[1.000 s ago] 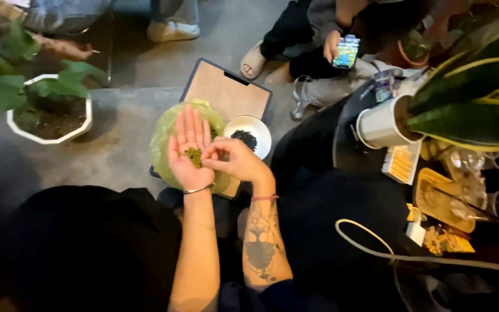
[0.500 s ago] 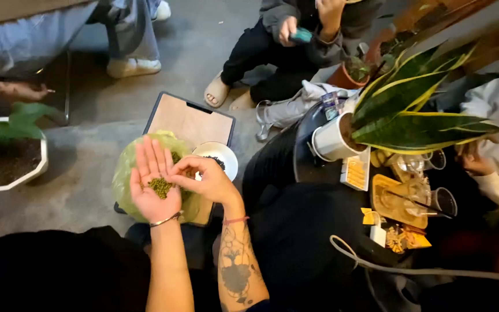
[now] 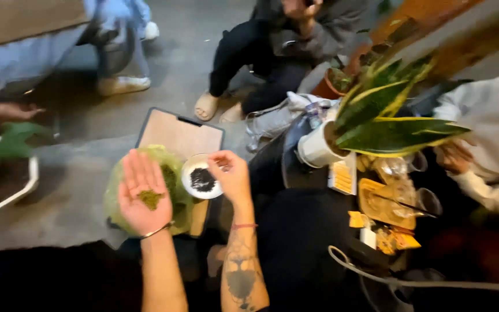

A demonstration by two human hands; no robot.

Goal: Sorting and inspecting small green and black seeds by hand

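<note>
My left hand (image 3: 143, 193) lies palm up and flat, with a small heap of green crumbled herb (image 3: 151, 199) resting in the palm. It hovers over a clear bag of green herb (image 3: 171, 179). My right hand (image 3: 230, 175) is just to the right, fingers pinched together over the rim of a small white dish (image 3: 201, 181) that holds dark bits. Whether anything sits between those fingertips cannot be made out. Bag and dish rest on a brown board (image 3: 180, 134).
A low dark table (image 3: 307, 190) at right carries a white pot with a striped plant (image 3: 371, 115), yellow packets (image 3: 342, 176) and glass jars (image 3: 423, 199). Other people sit around. A white planter (image 3: 7, 173) stands at left.
My right hand has left my left palm and moved right, over the white dish. The left hand stays open with the herb. The view has shifted, so everything slid left.
</note>
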